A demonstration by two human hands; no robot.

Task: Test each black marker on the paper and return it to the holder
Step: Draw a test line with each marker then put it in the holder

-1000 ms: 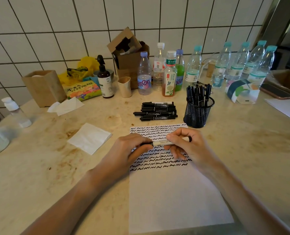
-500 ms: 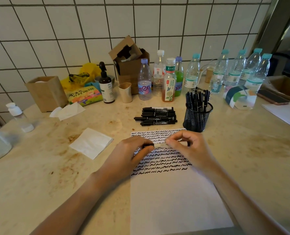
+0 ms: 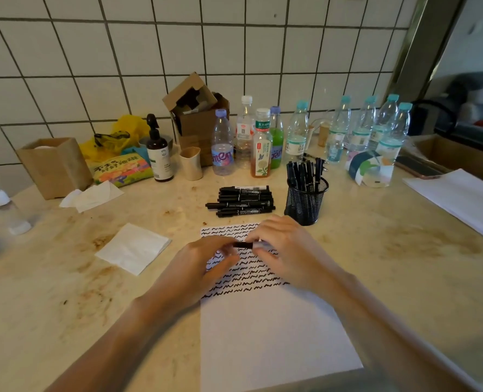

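Observation:
One black marker (image 3: 244,245) lies level between both hands, above the white paper (image 3: 265,335). My left hand (image 3: 203,264) pinches its left end, apparently the cap. My right hand (image 3: 288,250) grips the barrel, hiding most of it. The paper's upper half carries rows of black squiggles. Behind the sheet lies a pile of several black markers (image 3: 241,200). To the pile's right stands a black mesh holder (image 3: 305,200) with several markers upright in it.
Several bottles (image 3: 260,142) and a cardboard box (image 3: 198,117) line the tiled wall. A white napkin (image 3: 133,247) lies left of the paper, a brown tissue box (image 3: 54,165) at far left. Tape rolls (image 3: 369,168) and more paper (image 3: 460,199) sit at right.
My hands have come closer together along the marker, so less of its pale barrel shows. The camera view has tilted up a little.

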